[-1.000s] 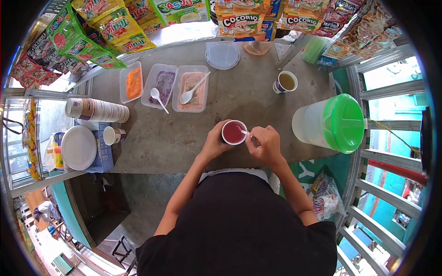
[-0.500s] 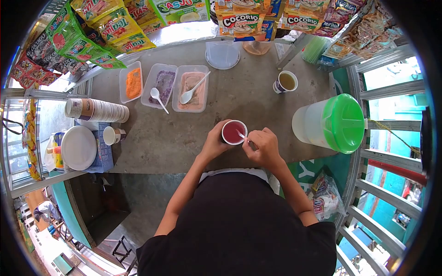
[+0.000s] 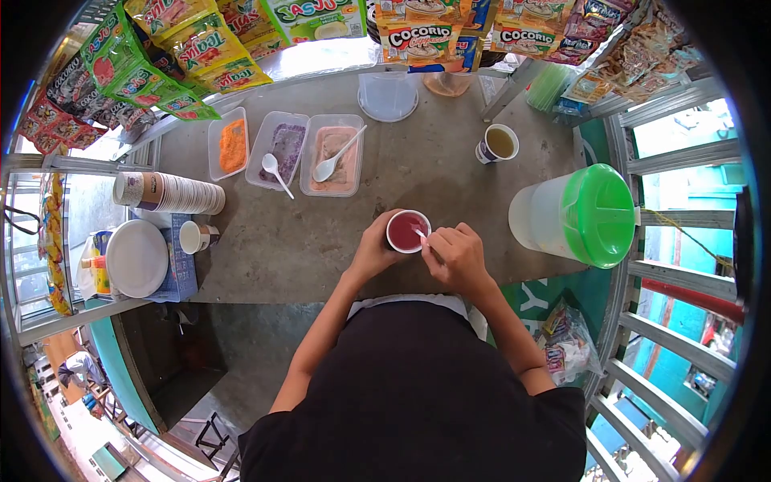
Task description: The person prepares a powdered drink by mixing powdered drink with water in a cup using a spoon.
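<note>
My left hand is wrapped round the side of a paper cup that holds a dark red drink. The fingers of my right hand pinch a thin white spoon, whose lower end dips into the drink. The spoon's bowl is hidden in the liquid. Beyond the cup are three clear plastic tubs: one with orange powder, one with purple powder and one with pale pink powder. White spoons lie in the purple and pink tubs.
A second cup of yellowish drink stands at the back right. A jug with a green lid is on the right. On the left are stacked paper cups, a lone cup and a white round lid. Sachets hang above.
My right hand and the spoon have shifted slightly within the cup, a stirring-like motion. The left hand and the cup have stayed almost in place.
</note>
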The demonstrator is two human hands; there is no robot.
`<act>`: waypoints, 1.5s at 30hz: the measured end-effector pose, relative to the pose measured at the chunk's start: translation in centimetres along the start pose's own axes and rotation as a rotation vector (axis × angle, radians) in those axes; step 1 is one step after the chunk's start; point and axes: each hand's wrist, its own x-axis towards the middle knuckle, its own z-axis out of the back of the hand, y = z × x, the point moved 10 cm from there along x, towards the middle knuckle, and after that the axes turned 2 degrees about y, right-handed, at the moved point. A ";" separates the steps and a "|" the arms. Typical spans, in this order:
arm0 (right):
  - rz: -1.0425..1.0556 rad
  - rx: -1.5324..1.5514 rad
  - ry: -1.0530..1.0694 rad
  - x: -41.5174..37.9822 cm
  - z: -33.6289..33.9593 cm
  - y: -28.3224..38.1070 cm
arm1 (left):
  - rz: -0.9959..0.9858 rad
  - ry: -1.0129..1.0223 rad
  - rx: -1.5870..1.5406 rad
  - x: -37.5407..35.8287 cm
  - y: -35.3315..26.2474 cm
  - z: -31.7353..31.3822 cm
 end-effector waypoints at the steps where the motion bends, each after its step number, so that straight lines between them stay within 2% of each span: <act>1: -0.007 -0.004 0.021 0.0 0.0 -0.1 | 0.008 -0.001 -0.013 0.0 -0.1 0.0; 10: -0.061 0.194 0.084 -0.3 -0.8 0.1 | -0.017 -0.002 0.008 -0.1 -0.2 0.2; 17: 0.054 0.047 0.044 -0.2 -1.0 0.7 | 0.004 0.009 -0.020 -0.1 0.3 0.0; 19: 0.070 -0.023 0.095 -0.3 -1.3 0.4 | 0.001 0.006 -0.019 -0.1 0.2 0.0; 23: 0.046 -0.029 0.132 0.0 -0.6 0.4 | 0.011 0.004 -0.020 -0.1 0.3 0.0; 28: -0.061 0.148 0.180 0.3 -0.5 -0.3 | -0.005 0.001 -0.009 -0.1 -0.2 0.1; 31: -0.056 0.187 0.152 0.4 -0.9 -0.2 | 0.011 0.002 -0.007 -0.1 0.2 0.1; 38: 0.050 0.021 0.054 0.7 -0.6 0.3 | 0.004 0.014 -0.022 0.0 0.1 0.0; 41: 0.058 -0.027 0.088 0.8 -0.4 0.4 | -0.002 0.008 -0.009 0.0 0.1 0.0; 45: -0.015 0.058 0.182 1.1 -0.1 0.0 | 0.001 0.009 -0.014 0.0 0.2 0.0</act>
